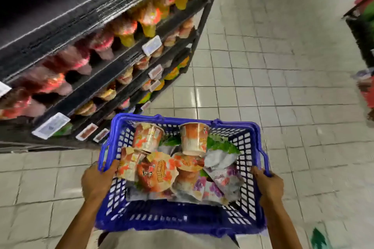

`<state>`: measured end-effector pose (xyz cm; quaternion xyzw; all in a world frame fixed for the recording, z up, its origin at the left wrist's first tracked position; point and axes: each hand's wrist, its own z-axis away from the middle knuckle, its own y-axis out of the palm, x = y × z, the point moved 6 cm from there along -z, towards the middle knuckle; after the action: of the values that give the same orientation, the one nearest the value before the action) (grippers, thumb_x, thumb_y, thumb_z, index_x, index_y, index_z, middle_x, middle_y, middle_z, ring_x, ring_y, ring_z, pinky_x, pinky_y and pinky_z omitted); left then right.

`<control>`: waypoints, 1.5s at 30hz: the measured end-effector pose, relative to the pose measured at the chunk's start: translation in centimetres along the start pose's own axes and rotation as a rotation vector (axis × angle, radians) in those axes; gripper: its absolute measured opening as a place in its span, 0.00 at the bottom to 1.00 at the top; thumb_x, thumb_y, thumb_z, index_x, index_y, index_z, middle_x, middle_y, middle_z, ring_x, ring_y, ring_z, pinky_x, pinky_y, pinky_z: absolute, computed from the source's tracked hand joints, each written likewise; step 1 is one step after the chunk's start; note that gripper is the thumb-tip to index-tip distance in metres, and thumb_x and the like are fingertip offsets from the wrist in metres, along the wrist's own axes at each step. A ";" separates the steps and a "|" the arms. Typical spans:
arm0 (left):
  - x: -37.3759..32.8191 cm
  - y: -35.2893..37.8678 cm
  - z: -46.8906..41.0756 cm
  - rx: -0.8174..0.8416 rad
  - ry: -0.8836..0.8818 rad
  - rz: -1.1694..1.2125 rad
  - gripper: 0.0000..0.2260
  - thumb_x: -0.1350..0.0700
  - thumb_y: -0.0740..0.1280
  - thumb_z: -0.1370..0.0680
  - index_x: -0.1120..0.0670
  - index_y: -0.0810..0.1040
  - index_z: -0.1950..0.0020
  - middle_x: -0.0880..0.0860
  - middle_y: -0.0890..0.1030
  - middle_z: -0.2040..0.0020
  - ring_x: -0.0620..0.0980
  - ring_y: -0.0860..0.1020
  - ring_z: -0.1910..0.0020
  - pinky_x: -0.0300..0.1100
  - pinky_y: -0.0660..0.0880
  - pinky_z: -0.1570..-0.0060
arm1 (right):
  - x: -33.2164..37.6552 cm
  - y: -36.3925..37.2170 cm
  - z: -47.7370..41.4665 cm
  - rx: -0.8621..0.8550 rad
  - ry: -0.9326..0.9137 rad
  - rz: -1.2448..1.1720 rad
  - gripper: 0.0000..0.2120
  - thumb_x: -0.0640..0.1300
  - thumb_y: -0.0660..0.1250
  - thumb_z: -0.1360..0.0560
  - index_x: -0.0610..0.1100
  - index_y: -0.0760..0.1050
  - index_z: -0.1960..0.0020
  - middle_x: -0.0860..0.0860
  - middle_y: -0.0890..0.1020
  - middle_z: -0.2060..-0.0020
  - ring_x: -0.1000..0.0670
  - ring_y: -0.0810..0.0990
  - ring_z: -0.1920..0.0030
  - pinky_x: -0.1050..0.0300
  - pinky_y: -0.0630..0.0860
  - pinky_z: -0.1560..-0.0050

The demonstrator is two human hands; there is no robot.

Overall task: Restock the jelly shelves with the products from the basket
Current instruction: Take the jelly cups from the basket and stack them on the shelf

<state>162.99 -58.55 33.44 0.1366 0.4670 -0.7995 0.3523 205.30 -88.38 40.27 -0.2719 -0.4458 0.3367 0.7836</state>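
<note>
**Left hand [97,182] and right hand [267,186] curled round the basket [172,218] rim**

It hangs beside the jelly shelves [113,60] — full, yet probably light. The jelly cups [194,139] inside look stiff-walled and thin-lidded: take each round the wall, not the foil.

Even, bright light from overhead leaves white glare on the floor tiles [195,105] just beyond the basket [162,221], the far-left corner falls to black, and motion blur with wide-angle bending smears the shelves [105,60] and the right edge.
</note>
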 end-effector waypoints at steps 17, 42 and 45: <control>5.5 15.2 0.8 -0.309 -0.671 0.225 0.14 0.47 0.73 0.26 0.55 0.74 0.62 0.61 0.81 0.63 0.60 0.81 0.63 0.53 0.79 0.56 | 15.6 25.9 -21.5 0.557 -0.277 0.453 0.09 0.45 0.77 0.34 0.41 0.81 0.63 0.41 0.83 0.69 0.42 0.80 0.68 0.45 0.80 0.61; 24.6 43.2 -16.1 -0.407 -0.899 0.527 0.15 0.46 0.74 0.29 0.55 0.75 0.61 0.56 0.82 0.64 0.59 0.81 0.62 0.53 0.80 0.57 | 3.6 55.4 -37.6 0.522 -0.283 0.485 0.12 0.43 0.80 0.37 0.44 0.76 0.64 0.42 0.81 0.63 0.43 0.78 0.65 0.45 0.79 0.55; 24.2 42.9 -15.9 -0.327 -0.899 0.523 0.14 0.48 0.76 0.30 0.56 0.76 0.57 0.58 0.83 0.58 0.58 0.81 0.61 0.52 0.80 0.57 | 4.3 55.6 -37.0 0.543 -0.312 0.585 0.10 0.43 0.78 0.34 0.41 0.78 0.59 0.42 0.81 0.62 0.44 0.77 0.65 0.47 0.78 0.55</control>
<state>173.55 -69.26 -16.08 -0.1637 0.3390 -0.5818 0.7210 223.71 -54.97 -14.76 -0.1165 -0.3583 0.6872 0.6212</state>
